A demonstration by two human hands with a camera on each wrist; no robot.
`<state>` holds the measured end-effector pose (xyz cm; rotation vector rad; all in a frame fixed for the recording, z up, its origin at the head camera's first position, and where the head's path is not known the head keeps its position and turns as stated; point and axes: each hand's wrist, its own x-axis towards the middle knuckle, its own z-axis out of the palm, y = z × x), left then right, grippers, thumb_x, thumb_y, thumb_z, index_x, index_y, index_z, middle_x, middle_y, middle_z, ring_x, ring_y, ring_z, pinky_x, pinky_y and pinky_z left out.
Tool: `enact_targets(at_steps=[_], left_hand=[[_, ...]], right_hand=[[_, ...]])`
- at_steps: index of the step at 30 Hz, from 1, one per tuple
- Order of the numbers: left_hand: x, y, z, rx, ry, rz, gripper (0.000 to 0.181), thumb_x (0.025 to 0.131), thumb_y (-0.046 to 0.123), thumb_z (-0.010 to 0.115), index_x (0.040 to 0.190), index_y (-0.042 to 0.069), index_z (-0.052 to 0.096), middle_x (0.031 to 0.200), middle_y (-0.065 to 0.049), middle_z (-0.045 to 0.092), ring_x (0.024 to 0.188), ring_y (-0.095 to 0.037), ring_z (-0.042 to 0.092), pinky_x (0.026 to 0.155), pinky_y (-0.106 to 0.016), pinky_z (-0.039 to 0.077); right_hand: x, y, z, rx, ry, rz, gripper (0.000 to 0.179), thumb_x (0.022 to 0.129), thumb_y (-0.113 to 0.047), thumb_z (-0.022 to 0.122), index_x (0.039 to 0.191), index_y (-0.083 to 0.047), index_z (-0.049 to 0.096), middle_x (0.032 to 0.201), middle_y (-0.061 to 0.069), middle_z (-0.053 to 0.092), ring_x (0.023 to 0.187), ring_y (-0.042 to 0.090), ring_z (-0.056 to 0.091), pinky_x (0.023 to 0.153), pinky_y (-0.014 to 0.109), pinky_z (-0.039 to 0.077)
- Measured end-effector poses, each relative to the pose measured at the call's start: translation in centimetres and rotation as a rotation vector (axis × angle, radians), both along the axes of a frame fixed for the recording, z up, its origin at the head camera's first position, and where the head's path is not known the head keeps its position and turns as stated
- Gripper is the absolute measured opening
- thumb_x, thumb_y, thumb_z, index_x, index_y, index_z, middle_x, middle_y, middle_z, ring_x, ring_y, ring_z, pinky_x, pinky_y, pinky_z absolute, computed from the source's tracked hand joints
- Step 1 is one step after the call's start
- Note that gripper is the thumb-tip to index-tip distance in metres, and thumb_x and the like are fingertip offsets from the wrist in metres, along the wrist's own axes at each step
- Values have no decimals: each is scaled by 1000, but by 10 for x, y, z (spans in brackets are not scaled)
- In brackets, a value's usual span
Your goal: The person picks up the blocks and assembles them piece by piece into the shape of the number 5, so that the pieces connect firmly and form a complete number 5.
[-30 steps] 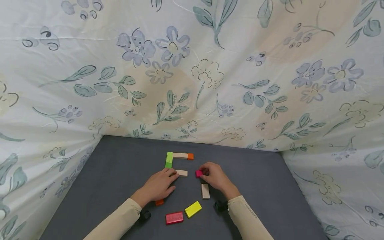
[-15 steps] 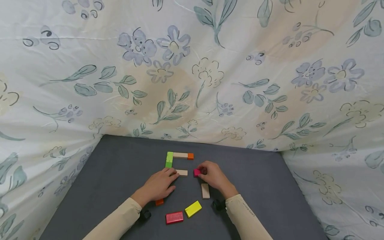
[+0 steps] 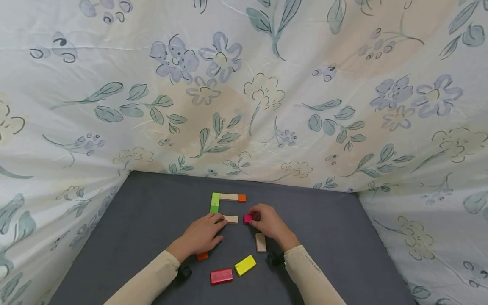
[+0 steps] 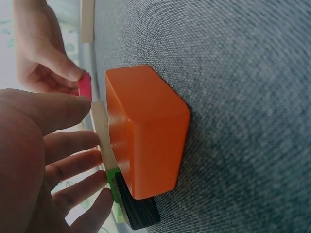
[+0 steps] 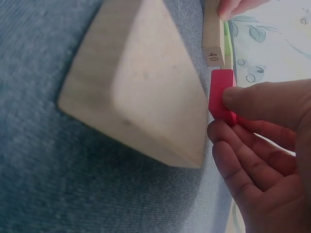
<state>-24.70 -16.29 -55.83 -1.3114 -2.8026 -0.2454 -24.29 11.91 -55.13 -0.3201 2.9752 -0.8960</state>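
My right hand (image 3: 268,222) pinches a small pink block (image 3: 247,218) between thumb and fingers, just right of a plain wooden block (image 3: 232,219). A narrow gap parts the two in the head view; the wooden one bears the number 40 in the right wrist view. My left hand (image 3: 200,236) rests with extended, spread fingers on that wooden block's left part, hiding some of it. Two green blocks (image 3: 215,202) form a column above, leading to another wooden block (image 3: 229,197) and an orange block (image 3: 242,198) at its right end.
A loose wooden block (image 3: 261,242) lies below my right hand. Nearer are a yellow block (image 3: 245,265) and a red block (image 3: 221,276). Another orange block (image 4: 148,126) and a dark wood-grain block (image 4: 138,206) lie by my left hand. Floral cloth (image 3: 244,93) surrounds the grey surface.
My right hand has slid the pink block leftward, narrowing the gap to the wooden block. My left hand has stayed in place.
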Motion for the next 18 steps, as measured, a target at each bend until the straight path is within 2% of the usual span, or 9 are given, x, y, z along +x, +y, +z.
enact_targets(at_steps=[18], left_hand=[[0, 0, 2, 8, -1, 7, 50, 105, 36, 75, 147, 10, 68, 143, -6, 61, 130, -26, 56, 104, -45, 56]], right_hand=[[-5, -7, -4, 10, 3, 30, 24, 95, -12, 86, 118, -10, 79, 102, -3, 68, 87, 12, 63, 80, 34, 59]])
